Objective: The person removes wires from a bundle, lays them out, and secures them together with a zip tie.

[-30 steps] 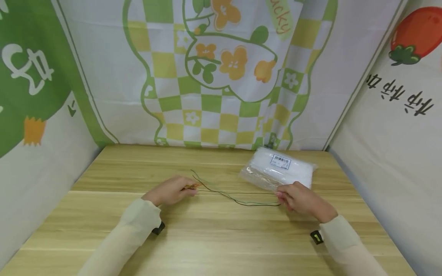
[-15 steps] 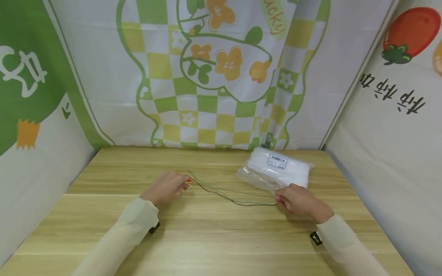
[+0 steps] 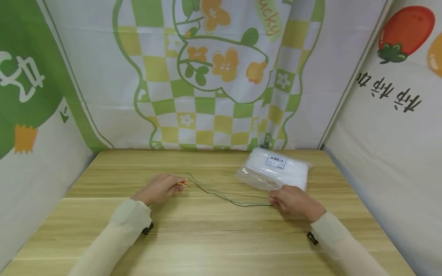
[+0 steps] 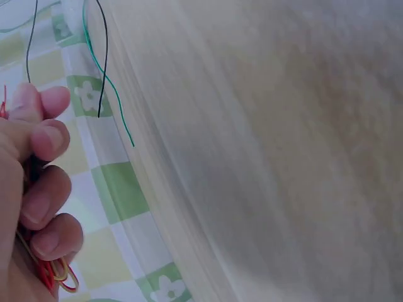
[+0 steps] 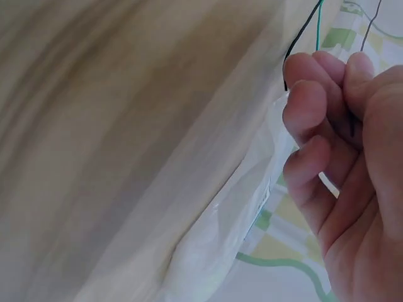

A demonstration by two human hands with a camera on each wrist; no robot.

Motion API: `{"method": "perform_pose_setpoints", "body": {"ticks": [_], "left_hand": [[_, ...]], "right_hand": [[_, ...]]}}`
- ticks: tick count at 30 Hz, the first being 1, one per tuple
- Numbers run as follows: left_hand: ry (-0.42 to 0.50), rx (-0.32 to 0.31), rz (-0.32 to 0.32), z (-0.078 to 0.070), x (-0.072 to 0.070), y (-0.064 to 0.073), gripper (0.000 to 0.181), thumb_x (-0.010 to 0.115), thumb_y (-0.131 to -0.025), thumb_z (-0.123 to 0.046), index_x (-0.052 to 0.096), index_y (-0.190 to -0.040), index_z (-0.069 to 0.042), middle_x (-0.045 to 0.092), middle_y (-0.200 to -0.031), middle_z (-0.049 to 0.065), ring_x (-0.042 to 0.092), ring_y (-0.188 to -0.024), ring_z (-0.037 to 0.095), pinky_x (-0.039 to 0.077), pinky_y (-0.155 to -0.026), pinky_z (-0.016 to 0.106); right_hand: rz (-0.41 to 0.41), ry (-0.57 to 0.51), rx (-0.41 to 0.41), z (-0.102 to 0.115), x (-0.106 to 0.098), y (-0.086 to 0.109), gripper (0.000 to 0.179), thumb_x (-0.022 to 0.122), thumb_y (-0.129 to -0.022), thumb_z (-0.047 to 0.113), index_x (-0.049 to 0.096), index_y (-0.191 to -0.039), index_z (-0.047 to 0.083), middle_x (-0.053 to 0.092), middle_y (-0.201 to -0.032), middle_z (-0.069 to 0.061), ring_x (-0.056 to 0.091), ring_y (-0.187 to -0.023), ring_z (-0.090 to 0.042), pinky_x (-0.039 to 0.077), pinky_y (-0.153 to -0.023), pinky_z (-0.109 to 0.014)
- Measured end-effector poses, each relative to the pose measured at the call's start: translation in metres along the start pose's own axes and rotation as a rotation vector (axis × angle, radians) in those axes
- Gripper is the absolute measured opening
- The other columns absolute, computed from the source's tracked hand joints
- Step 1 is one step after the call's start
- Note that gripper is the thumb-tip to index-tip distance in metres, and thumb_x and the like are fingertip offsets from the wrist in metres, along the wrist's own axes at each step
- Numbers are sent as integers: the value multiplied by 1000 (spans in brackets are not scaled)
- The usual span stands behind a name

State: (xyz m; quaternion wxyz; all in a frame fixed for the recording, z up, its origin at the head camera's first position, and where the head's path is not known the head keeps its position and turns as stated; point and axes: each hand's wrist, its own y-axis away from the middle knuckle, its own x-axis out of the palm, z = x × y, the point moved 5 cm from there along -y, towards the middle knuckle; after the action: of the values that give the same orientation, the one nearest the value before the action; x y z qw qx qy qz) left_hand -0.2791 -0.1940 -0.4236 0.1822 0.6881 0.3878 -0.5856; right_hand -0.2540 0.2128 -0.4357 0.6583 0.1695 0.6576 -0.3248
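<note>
My left hand grips a folded bundle of red and yellow wires, mostly hidden in the palm. Its thumb and forefinger pinch the end of a thin dark wire. That wire runs fairly straight across to my right hand, whose thumb and fingertips pinch it. A black wire and a green wire also reach out from the right hand's fingers. Both sag between the hands, and their loose ends stick up beside the left fingertips without being held.
Behind the right hand lies a clear plastic package of white material with a barcode label. The wooden table is bordered by a printed curtain at the back and cloth panels at both sides.
My left hand has drawn a little to the left, widening the gap between the hands. The right hand keeps its pinch on the wires. The head view has shifted slightly.
</note>
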Motion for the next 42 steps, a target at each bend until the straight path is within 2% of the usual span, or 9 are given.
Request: {"method": "perform_pose_setpoints", "body": {"ticks": [3,10,12,16,20,25,33,38,42], "left_hand": [[-6,-35,31,4,3,-2,14,70,-101,-16,68,-87,-18,72,-79,-8,50,-64,-1,40,-60,22],[77,-90,119,12,12,-2,24,67,-105,-32,65,-86,-18,45,-65,-12,37,-57,2,33,-55,22],[100,-107,127,15,13,-1,22,69,-103,-36,69,-91,-17,51,-67,-11,41,-58,3,37,-57,24],[104,-163,99,21,10,7,31,72,-101,-38,74,-111,-9,72,-87,-4,59,-72,6,51,-68,30],[68,-218,65,24,5,13,32,73,-101,-36,72,-108,-6,72,-91,0,58,-75,9,49,-68,33],[42,-229,45,20,2,15,25,69,-103,-33,71,-95,-10,63,-76,-1,49,-66,9,42,-63,31],[59,-227,45,6,10,15,27,64,-104,-24,58,-77,-19,41,-63,-8,36,-56,6,31,-55,24],[105,-211,68,-7,12,14,27,60,-104,-19,57,-77,-19,37,-63,-8,32,-55,6,29,-54,23],[124,-183,80,-19,14,11,23,58,-105,-19,61,-82,-19,34,-63,-10,30,-55,4,30,-56,24]], "right_hand": [[25,19,29,1,0,-2,34,68,-103,17,52,-73,24,45,-63,14,41,-57,-3,42,-57,-25],[75,79,73,7,4,-6,31,64,-106,22,57,-76,25,58,-69,12,55,-63,-8,52,-63,-37],[88,83,78,9,5,-7,31,63,-106,23,58,-76,24,61,-71,11,58,-65,-9,53,-65,-38],[101,92,96,14,3,-8,32,62,-107,25,57,-75,25,61,-71,11,59,-66,-9,54,-66,-39],[110,78,140,14,-3,-7,33,64,-106,30,55,-75,25,56,-69,12,52,-64,-6,50,-64,-37],[112,44,227,8,-9,-5,39,67,-104,38,52,-70,25,47,-62,12,44,-59,-5,44,-59,-31],[108,31,358,1,-21,-4,43,70,-101,42,52,-67,22,50,-61,10,47,-58,-9,40,-56,-31],[60,65,331,5,-24,-8,41,77,-96,38,53,-66,24,49,-61,12,46,-59,-10,37,-54,-31],[46,20,264,16,-27,-17,33,80,-94,29,59,-69,24,53,-64,14,46,-61,-4,39,-54,-26]]}}
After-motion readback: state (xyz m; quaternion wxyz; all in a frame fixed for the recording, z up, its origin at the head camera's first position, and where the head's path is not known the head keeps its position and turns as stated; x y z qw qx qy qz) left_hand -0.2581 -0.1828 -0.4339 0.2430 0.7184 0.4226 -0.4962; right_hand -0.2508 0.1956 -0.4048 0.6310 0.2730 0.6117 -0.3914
